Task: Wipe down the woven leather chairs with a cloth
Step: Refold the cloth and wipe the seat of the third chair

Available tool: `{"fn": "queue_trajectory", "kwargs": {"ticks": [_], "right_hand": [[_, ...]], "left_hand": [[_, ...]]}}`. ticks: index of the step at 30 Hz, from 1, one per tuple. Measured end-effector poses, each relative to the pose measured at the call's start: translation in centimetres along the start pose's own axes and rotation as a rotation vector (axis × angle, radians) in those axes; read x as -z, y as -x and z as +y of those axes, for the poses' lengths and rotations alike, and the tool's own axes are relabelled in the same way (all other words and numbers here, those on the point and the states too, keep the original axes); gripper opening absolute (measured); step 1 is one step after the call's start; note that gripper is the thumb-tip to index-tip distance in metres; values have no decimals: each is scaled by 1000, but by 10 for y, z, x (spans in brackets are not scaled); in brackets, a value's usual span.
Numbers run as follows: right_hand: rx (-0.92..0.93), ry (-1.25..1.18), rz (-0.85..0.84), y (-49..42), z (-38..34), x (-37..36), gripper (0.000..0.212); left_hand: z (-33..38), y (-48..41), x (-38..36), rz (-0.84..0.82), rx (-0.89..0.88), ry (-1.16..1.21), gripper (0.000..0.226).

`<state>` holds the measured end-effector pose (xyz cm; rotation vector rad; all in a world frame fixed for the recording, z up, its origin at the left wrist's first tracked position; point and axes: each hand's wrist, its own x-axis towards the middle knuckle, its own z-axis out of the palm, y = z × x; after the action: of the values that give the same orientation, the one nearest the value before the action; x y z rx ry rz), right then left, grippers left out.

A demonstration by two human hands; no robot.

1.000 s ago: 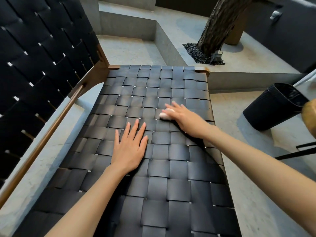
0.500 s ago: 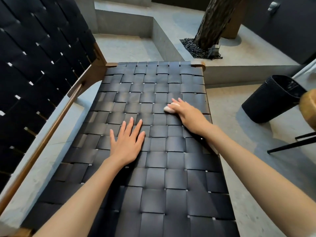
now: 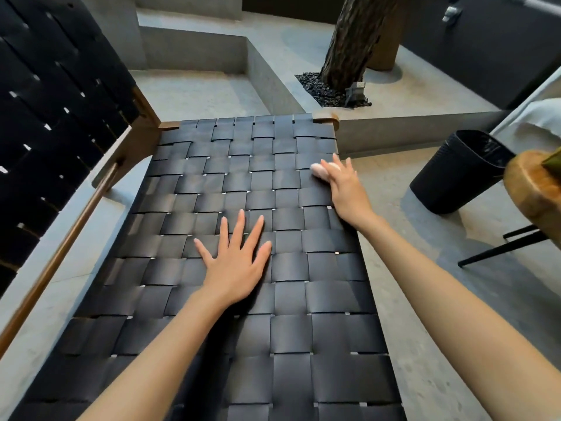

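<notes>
"Black woven leather chair seat (image 3: 230, 189) on a brown wooden frame, standing near that black ribbed waste bin (image 3: 455, 174). Which bit is being wiped?"

"The edge of the seat nearest the bin. The right hand (image 3: 346, 186) has a small pale pink wad of cloth (image 3: 318, 171) under it, fingers arched over the wad and pressing it onto the straps. The thumb I can't see. I'd call it mid-stroke."

"And the other?"

"The left hand (image 3: 233, 265) lies flat on the middle of the seat, farther from the bin, fingers spread, holding nothing. Bracing, I'd guess."

"What next, then?"

"Probably a pass across the weave away from the bin, row by row. It wants steady pressure, because the straps dip where they cross and the cloth could skip the seams. The black woven backrest (image 3: 54, 101), on the far side of the seat from the bin, will need its turn too, I think."

"How does the leather look?"

"Matt with a soft sheen, wide flat straps, small light gaps at the crossings. No wet streaks that I can make out"
</notes>
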<state>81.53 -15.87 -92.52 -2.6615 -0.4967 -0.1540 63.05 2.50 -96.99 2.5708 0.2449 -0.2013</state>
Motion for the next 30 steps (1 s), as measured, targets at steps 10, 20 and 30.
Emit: {"fn": "queue_trajectory", "kwargs": {"ticks": [10,20,30], "right_hand": [[-41,7,64,-125,11,-11,45],[2,-26,45,-111,6,-10,41],[196,25,-157,50,-10,4,45]], "left_hand": [[-20,-23,-4,149,-59,-20,61],[-22,-25,-7,176,-66,4,61],[-19,-20,-3,164,-46,0,48]]}}
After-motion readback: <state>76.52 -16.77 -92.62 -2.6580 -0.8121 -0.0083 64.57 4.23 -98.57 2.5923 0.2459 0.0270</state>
